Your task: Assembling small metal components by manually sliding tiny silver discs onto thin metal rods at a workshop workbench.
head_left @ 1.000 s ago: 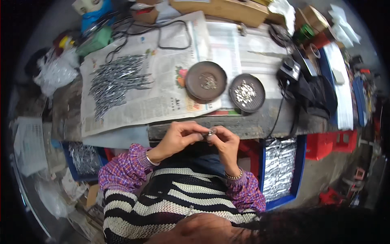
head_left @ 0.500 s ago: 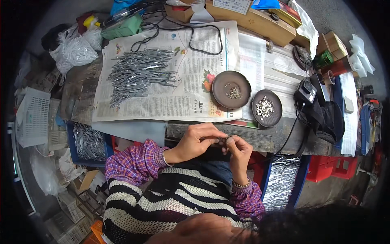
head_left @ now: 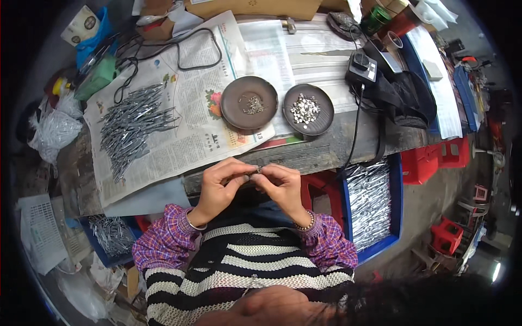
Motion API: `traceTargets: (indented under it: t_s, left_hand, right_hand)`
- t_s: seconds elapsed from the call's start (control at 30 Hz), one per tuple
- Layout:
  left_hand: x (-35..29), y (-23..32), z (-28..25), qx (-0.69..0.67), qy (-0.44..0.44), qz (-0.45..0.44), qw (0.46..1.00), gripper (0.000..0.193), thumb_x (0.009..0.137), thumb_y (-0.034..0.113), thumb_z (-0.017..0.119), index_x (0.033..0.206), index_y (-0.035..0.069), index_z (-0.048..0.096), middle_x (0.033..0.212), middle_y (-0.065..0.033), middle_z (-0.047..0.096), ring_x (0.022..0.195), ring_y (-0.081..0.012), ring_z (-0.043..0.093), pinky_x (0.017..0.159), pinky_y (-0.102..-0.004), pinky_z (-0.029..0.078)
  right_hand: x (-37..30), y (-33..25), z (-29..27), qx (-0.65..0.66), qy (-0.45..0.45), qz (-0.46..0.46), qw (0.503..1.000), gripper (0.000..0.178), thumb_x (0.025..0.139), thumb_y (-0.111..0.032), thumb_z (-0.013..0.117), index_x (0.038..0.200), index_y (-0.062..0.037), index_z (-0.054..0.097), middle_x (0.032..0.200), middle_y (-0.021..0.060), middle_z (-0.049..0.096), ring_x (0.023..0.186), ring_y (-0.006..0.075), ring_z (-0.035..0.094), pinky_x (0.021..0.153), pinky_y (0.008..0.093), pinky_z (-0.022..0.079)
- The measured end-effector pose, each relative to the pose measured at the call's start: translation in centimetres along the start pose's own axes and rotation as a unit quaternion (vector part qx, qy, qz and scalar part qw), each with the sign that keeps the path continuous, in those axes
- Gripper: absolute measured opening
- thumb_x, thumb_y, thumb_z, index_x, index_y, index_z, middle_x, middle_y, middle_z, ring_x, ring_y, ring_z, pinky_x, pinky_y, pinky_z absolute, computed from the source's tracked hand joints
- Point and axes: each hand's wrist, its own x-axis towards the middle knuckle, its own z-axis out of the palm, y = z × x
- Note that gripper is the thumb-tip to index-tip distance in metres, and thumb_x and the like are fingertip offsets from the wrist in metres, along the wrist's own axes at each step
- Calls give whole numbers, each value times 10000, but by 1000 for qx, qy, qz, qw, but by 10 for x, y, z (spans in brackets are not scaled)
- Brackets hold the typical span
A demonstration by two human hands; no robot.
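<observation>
1. While the left hand [head_left: 218, 185] and right hand [head_left: 284, 187] meet nearly tip to tip, their fingertips pinch one small metal piece [head_left: 258, 170] between them — mostly covered, so its long axis and direction cannot be told.
2. Beyond the fingers sit two round dishes: a brown dish [head_left: 232, 108] with many thin pins [head_left: 253, 105], and a ridged dark dish [head_left: 322, 120] with uncountable bright bits [head_left: 305, 108].
3. Farther left of the fingers — one heap of slim metal strips [head_left: 133, 125], mostly slanting away rightward.

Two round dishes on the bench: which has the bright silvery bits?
The smaller dish on the right, with bright silvery bits; the larger left dish holds duller, thin pin-like pieces.
</observation>
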Motion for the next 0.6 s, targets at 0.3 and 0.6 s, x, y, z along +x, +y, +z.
traceTargets:
  t_s: [0.3,0.6]
  left_hand:
    - [-2,1,2,37,-9,-46,998,191,807,-68,590,975,-27,671,884,-77,626,790,-124,578,695,-218,450]
    - [-2,1,5,-19,0,-78,997,195,824,-47,586,1005,-26,652,891,-68,614,843,-102,581,734,-214,454]
  right_hand:
    - [6,4,-6,14,108,32,994,165,768,-37,716,920,6,669,804,30,645,637,68,589,561,201,461]
    - [7,11,-20,38,111,47,992,70,809,-13,660,854,38,678,705,30,640,582,60,564,524,190,436]
